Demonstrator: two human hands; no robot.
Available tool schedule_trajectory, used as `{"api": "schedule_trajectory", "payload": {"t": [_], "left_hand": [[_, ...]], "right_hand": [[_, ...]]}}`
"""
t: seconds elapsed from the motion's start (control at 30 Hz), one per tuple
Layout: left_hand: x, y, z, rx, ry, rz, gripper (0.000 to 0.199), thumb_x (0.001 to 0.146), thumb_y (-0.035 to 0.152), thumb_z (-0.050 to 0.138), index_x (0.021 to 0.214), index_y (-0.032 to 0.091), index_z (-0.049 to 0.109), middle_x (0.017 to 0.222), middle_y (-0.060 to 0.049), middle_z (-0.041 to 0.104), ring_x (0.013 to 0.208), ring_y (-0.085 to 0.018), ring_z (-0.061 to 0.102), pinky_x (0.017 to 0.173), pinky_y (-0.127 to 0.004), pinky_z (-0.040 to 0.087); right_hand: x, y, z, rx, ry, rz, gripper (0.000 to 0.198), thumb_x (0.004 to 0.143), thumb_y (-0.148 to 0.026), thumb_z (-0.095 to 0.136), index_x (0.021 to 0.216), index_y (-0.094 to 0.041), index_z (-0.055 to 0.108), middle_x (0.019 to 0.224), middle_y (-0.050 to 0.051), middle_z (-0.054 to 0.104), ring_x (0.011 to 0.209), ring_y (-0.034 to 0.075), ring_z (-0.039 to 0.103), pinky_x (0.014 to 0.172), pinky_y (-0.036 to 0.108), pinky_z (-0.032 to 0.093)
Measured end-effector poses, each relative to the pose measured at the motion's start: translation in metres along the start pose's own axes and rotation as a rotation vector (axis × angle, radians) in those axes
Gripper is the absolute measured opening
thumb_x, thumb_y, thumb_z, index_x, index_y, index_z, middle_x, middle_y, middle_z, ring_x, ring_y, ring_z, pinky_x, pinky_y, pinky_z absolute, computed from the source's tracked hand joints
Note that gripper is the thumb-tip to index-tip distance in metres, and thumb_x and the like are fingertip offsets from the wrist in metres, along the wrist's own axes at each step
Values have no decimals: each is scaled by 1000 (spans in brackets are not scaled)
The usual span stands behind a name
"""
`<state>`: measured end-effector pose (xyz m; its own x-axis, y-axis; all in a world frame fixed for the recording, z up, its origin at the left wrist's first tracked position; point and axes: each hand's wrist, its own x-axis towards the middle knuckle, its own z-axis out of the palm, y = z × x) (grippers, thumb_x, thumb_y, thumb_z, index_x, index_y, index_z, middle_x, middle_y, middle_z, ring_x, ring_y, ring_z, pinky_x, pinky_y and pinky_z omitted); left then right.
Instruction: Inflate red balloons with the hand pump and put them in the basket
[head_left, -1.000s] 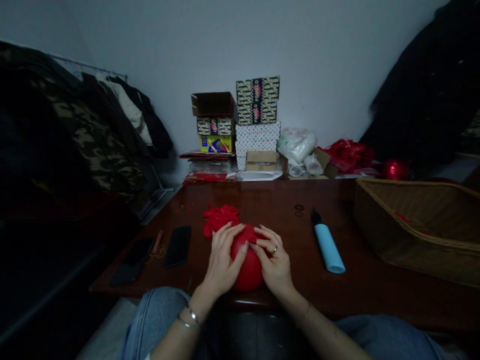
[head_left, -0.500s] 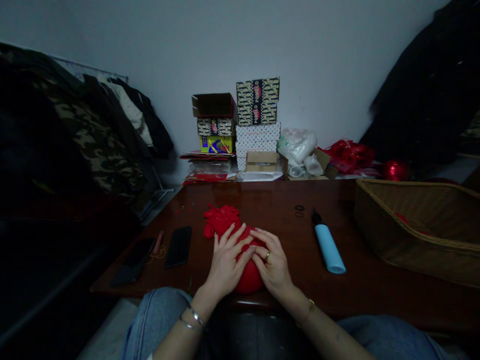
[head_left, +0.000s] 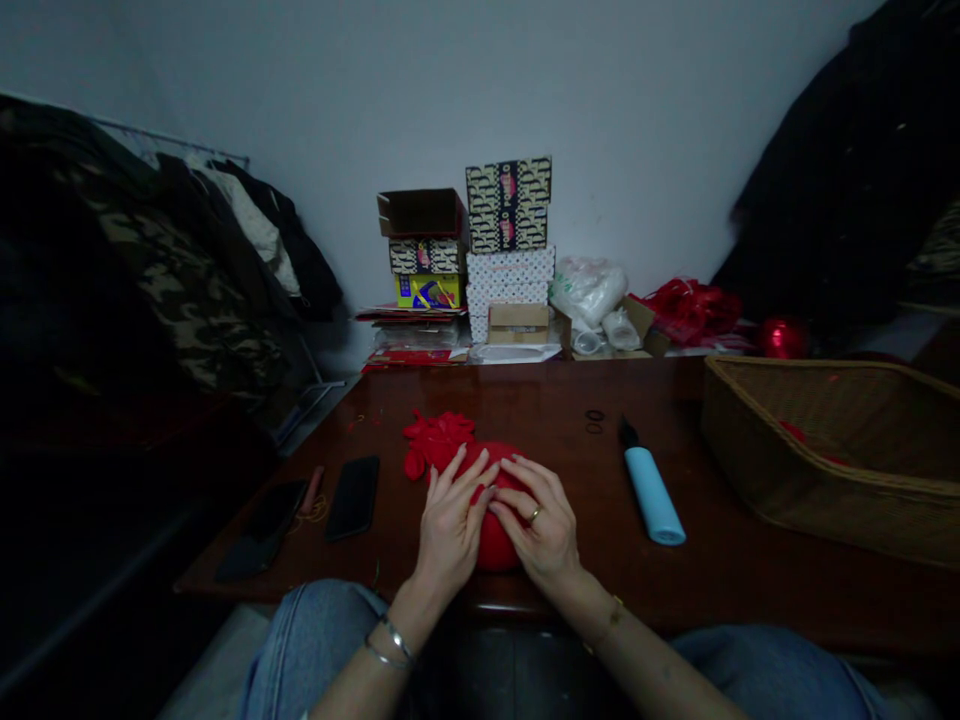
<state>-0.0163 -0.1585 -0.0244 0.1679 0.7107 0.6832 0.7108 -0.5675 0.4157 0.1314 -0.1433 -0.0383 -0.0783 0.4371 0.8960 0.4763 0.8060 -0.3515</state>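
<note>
A rounded, inflated red balloon rests at the table's front edge, between my hands. From its left, my left hand curls over it, the thumb and forefinger closed at a small red end on top. On the other side, my right hand, with a ring, pinches at the same spot, its other fingers resting on the balloon. The exact hold of the fingertips is partly hidden. Just behind my left hand lies a pile of limp red balloons. A light-blue hand pump with a black nozzle lies to the right.
Two dark phones lie on the left of the brown table. Two dark rings lie near the pump. A wicker basket stands at the right. Stacked boxes and a plastic bag are behind.
My fingertips have shifted slightly at the top of the balloon, and more of its far side shows. The camera view has moved a little; pump, phones and basket lie as before.
</note>
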Motion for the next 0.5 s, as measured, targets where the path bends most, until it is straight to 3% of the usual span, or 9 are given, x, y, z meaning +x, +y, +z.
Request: {"api": "schedule_trajectory", "payload": {"t": [0.07,0.13,0.23,0.33,0.5], "left_hand": [[0,-1,0,-16,-32,-35,37,91,22,41,126,30,52,132,-3,52,132,-21,33,108,-55,22],[0,-2,-2,-31,-58,-76,36,92,24,40,125,30,52,133,-3,51,132,-21,32,108,-55,23],[1,-5,-4,-44,-80,-124,37,92,25,39,126,28,52,134,-3,50,133,-20,30,108,-51,26],[0,-9,-3,-47,-93,-120,37,92,24,38,126,26,53,135,-4,49,134,-19,28,106,-47,31],[-2,-13,3,-4,-73,-83,36,91,20,40,122,25,57,132,-4,52,132,-20,31,106,-49,32]], "right_hand": [[-2,2,0,-44,-40,7,21,81,-16,57,100,-23,63,121,7,58,119,21,46,96,42,44],[-2,4,-1,-128,-165,11,31,82,-23,58,113,-23,58,130,8,52,128,24,36,101,48,37],[-1,3,-4,-300,-393,33,74,73,-42,67,137,-19,35,144,12,34,137,30,14,105,61,21],[1,-1,-6,-444,-494,57,108,61,-53,73,143,-11,15,149,17,20,137,34,0,104,65,11],[3,-5,-7,-564,-536,74,113,59,-57,72,143,-9,14,149,18,14,137,36,-4,103,66,7]]}}
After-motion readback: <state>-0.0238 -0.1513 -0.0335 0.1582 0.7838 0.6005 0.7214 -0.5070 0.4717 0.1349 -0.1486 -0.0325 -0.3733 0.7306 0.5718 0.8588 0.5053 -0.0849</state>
